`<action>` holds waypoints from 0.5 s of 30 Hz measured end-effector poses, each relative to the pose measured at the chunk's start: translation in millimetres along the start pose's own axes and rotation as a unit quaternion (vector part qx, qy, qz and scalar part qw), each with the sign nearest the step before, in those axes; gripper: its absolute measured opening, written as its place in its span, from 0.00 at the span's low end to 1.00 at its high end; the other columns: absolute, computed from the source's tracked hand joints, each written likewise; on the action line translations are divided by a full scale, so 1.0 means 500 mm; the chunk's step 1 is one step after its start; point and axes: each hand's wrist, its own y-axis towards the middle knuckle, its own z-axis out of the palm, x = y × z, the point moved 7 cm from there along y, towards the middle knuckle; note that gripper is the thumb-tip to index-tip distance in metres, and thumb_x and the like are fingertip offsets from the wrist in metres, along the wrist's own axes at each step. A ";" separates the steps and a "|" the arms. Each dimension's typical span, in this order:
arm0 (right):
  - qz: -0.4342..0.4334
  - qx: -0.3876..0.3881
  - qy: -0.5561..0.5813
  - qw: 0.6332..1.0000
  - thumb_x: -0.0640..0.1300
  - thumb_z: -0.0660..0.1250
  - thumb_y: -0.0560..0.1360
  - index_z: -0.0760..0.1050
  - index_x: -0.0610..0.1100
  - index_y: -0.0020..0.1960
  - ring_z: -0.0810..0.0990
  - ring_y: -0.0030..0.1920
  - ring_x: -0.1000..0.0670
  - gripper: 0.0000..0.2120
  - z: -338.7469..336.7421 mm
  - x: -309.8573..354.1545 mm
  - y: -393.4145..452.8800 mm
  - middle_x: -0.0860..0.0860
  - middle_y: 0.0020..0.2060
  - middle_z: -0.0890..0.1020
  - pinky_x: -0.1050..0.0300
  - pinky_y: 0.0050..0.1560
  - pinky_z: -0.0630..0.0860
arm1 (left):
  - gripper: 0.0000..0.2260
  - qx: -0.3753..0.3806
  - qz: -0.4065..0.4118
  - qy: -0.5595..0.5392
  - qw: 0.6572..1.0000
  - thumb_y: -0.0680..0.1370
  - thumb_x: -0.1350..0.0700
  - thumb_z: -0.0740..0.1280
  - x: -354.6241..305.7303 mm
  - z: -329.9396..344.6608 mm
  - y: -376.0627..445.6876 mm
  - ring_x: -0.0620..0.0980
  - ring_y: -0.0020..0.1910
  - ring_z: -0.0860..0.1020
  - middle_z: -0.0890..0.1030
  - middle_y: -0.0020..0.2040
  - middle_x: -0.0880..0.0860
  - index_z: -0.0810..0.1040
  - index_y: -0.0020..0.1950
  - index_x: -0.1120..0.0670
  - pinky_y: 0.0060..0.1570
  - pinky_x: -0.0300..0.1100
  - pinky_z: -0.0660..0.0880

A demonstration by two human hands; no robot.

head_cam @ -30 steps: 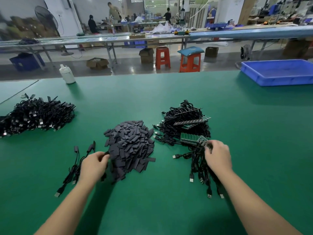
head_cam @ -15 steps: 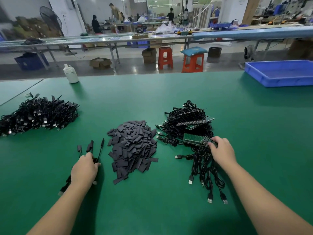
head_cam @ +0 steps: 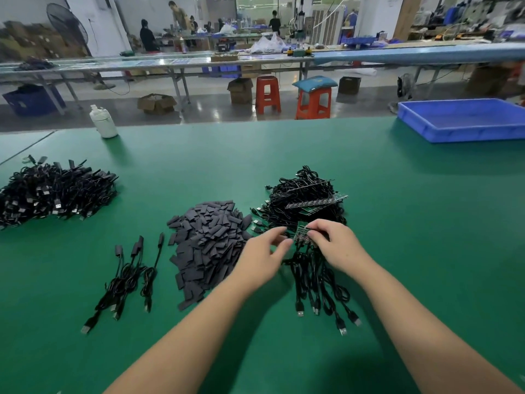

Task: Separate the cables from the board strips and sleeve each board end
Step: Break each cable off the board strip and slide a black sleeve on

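A green board strip (head_cam: 301, 234) with several black cables (head_cam: 315, 282) hanging from it is lifted at the near edge of a heap of cabled strips (head_cam: 305, 200). My right hand (head_cam: 338, 245) pinches the strip's right side. My left hand (head_cam: 262, 257) reaches in from the left, fingers spread and touching the strip's left end. A pile of dark grey sleeves (head_cam: 208, 240) lies left of my hands. Several sleeved cables (head_cam: 127, 274) lie loose further left.
A large heap of finished black cables (head_cam: 54, 191) sits at the far left. A white bottle (head_cam: 102, 122) stands at the table's back edge, and a blue tray (head_cam: 466, 120) rests at the back right. Stools and workbenches stand beyond the table.
My left hand let go of the sleeved cables on the left and crossed over the sleeve pile to the board strip. My right hand has raised the strip slightly.
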 end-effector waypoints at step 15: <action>-0.028 -0.078 -0.040 0.996 0.49 0.67 0.79 0.84 0.50 0.49 0.78 0.43 0.54 0.07 -0.011 0.037 -0.018 0.57 0.40 0.83 0.57 0.44 0.72 | 0.19 -0.071 -0.004 0.080 0.994 0.79 0.50 0.65 -0.058 0.016 0.012 0.50 0.29 0.68 0.68 0.24 0.47 0.64 0.29 0.45 0.31 0.45 0.63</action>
